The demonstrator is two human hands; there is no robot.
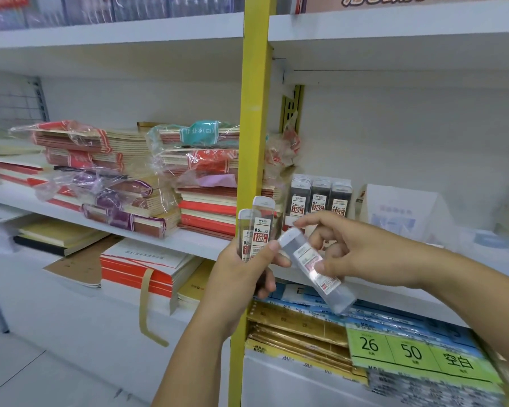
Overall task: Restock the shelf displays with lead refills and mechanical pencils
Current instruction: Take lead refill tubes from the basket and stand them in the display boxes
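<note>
Now | my left hand (238, 277) curls round two upright lead refill boxes (257, 230) before the yellow post (253, 113) | my right hand (362, 251) pinches a third box (315, 265), tilted, just beside them | step: shelving refills | next, I judge: turn it upright, label forward, beside the refill row (321, 198) on the shelf (394, 292)

Lead refill cases (257, 230) read 0.5 and 100; green label (417, 352): 26, 50, 空白.
</note>
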